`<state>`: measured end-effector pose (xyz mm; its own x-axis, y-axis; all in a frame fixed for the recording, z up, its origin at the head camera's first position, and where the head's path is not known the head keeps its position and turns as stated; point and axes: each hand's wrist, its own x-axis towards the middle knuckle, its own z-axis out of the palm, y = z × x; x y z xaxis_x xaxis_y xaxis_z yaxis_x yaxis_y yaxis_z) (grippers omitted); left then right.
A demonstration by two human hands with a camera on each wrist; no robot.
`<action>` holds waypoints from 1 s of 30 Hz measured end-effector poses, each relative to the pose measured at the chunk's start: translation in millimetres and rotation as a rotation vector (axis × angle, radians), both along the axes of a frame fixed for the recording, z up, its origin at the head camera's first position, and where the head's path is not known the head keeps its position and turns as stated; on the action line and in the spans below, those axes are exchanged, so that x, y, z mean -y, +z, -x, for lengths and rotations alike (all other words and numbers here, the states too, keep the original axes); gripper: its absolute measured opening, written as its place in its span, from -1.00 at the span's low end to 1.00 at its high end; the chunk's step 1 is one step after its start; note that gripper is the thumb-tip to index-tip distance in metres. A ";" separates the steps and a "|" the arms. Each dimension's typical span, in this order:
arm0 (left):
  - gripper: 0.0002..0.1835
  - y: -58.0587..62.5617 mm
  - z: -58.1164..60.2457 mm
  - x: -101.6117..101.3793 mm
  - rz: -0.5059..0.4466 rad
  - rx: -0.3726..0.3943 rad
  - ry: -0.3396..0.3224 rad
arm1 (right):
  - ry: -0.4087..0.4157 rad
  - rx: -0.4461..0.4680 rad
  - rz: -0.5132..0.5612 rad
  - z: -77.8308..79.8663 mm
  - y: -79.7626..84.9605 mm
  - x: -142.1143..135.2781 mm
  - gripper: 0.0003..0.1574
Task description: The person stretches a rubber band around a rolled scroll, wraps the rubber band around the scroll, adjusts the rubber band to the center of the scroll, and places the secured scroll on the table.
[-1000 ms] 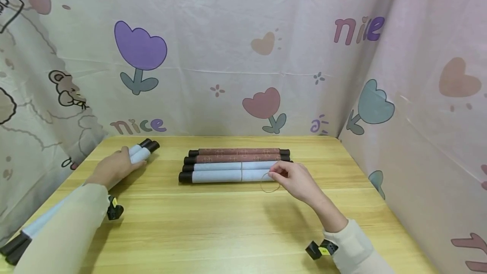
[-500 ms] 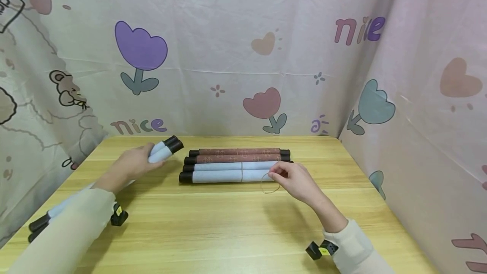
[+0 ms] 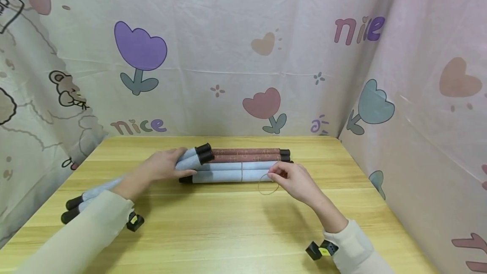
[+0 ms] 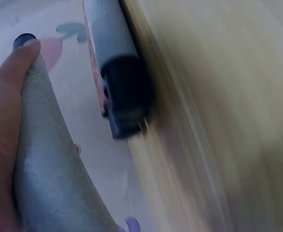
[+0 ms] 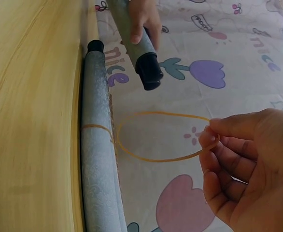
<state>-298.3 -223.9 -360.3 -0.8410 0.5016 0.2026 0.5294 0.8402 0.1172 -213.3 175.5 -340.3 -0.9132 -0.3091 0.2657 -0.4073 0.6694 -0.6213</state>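
Observation:
My left hand (image 3: 161,167) grips a pair of light-blue scrolls (image 3: 188,163) with black end caps, held slantwise over the left part of the table. Their right ends overlap the left end of a banded blue scroll pair (image 3: 218,176) lying there. In the left wrist view one held scroll (image 4: 59,159) runs along my palm. Between thumb and index finger, my right hand (image 3: 293,179) pinches a thin tan rubber band (image 5: 170,160), which hangs as a loose loop in front of the banded pair. Another rubber band (image 5: 97,126) circles that pair's middle.
Behind the banded blue pair lie two brown patterned scrolls (image 3: 247,155) with black ends, parallel to it. All rest near the back of the wooden table (image 3: 213,231). A printed curtain (image 3: 213,54) hangs behind and along both sides.
My left hand has carried the blue scroll pair rightward from the table's left edge toward the lying scrolls. My right hand stays in place with the rubber band.

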 end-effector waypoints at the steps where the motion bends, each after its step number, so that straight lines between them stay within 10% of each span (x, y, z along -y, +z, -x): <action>1: -0.11 0.4 -1.8 -4.6 0.003 -0.003 -0.010 | 0.001 -0.001 0.000 0.0 0.3 0.1 -0.94; 30: -0.13 -8.8 -41.0 -111.8 0.052 0.009 -0.295 | 0.252 0.071 0.071 -13.9 15.1 10.7 -0.93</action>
<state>-257.2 -112.1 -369.0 -0.6590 0.7341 0.1635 0.7507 0.6552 0.0839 -199.5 164.8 -325.3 -0.8269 -0.5121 0.2323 -0.5091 0.5063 -0.6961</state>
